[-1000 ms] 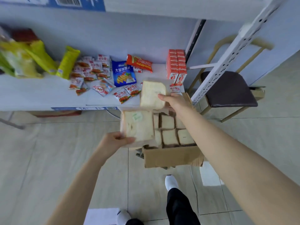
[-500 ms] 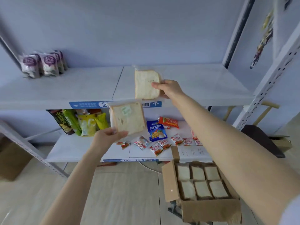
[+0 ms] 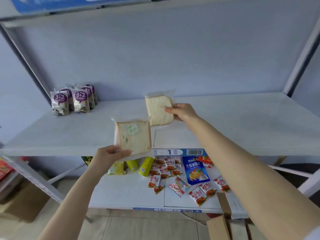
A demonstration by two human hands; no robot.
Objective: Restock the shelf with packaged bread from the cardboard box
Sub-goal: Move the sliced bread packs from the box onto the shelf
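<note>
A pale blue wall backs a white metal shelf point(image 3: 225, 122) that is mostly bare. At its far left stand purple packets point(image 3: 74, 101), upright in a tight cluster facing front, as stocked goods usually are. Two show their labels and at least three more sit behind them, though the exact count is hidden.

The left hand point(image 3: 110, 156) pinches the lower corner of one bread pack point(image 3: 133, 136) between thumb and fingers. This grip is narrow and on the wrapper's edge, probably so as not to crush the soft slices. The pack hangs in the air in front of the shelf's front edge, apparently waiting its turn.

The right hand point(image 3: 183, 112) reaches further in. Its grip closes round the right edge of a second bread pack point(image 3: 160, 110), held upright over the middle of the shelf. That pack looks about to be stood on its lower edge. Whether it already touches the shelf cannot be told.

So there are two bread packs in all, one per hand, and none is set down yet.

On the lower shelf point(image 3: 124, 193) lie three yellow packets point(image 3: 131, 166). To their right is a loose scatter of red sachets point(image 3: 166, 168), roughly a dozen, and one blue bag point(image 3: 195, 170).

At the bottom right only the flaps of the cardboard box point(image 3: 220, 227) show. It stands close by, within easy reach, and its contents are out of sight.
</note>
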